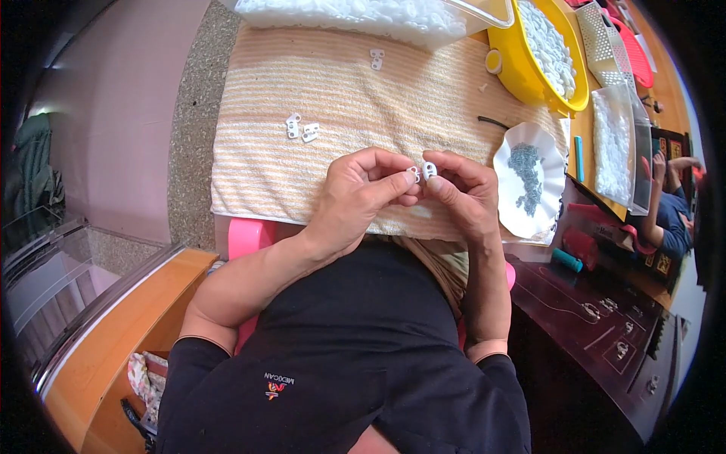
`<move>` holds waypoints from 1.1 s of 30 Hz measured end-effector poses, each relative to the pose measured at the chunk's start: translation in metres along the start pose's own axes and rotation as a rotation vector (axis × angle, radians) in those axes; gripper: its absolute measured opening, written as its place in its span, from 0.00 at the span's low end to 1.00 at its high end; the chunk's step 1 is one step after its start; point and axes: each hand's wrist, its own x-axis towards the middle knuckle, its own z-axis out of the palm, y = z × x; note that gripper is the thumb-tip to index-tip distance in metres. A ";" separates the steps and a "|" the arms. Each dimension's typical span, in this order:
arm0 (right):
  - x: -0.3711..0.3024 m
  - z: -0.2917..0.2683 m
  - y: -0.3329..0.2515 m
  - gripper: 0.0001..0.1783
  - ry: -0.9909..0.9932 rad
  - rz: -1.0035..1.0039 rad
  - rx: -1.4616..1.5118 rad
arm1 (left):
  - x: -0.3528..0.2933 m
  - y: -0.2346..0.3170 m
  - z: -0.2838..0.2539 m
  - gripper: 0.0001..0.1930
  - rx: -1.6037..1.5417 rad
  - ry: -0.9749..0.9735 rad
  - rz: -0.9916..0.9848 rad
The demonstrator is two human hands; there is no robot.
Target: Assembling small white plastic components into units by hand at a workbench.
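Note:
My left hand [363, 189] pinches a small white plastic piece with holes [413, 175] between thumb and fingers. Close beside it, my right hand [465, 193] grips a small white oval piece with dark holes [429, 169]. The two pieces are held nearly edge to edge; whether they touch I cannot tell. Both hands are over the near part of a striped towel [257, 91]. Up and left of my hands lie white pieces with holes [293, 125], and another white piece [376, 59] lies farther away.
A clear bin of white parts [355, 17] stands at the far edge. At right are a yellow basin [522, 64], a white dish [508, 193] of small dark-grey parts, and a clear bag of white parts [611, 144]. Another person [669, 216] is at the far right.

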 end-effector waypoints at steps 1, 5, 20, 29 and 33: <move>0.000 0.001 -0.001 0.15 0.000 -0.005 0.004 | 0.000 0.000 0.000 0.07 0.000 0.000 0.000; -0.001 -0.005 0.004 0.18 -0.017 0.018 -0.067 | -0.001 0.002 0.001 0.08 0.022 -0.014 0.000; -0.004 -0.003 0.006 0.19 -0.029 0.018 -0.035 | -0.001 0.001 0.001 0.09 0.016 -0.016 -0.037; -0.006 -0.002 0.002 0.19 -0.014 0.023 -0.019 | 0.000 -0.001 -0.001 0.09 -0.032 -0.044 -0.071; -0.007 0.000 -0.001 0.19 -0.014 0.013 0.002 | -0.001 0.000 -0.002 0.09 -0.057 -0.059 -0.104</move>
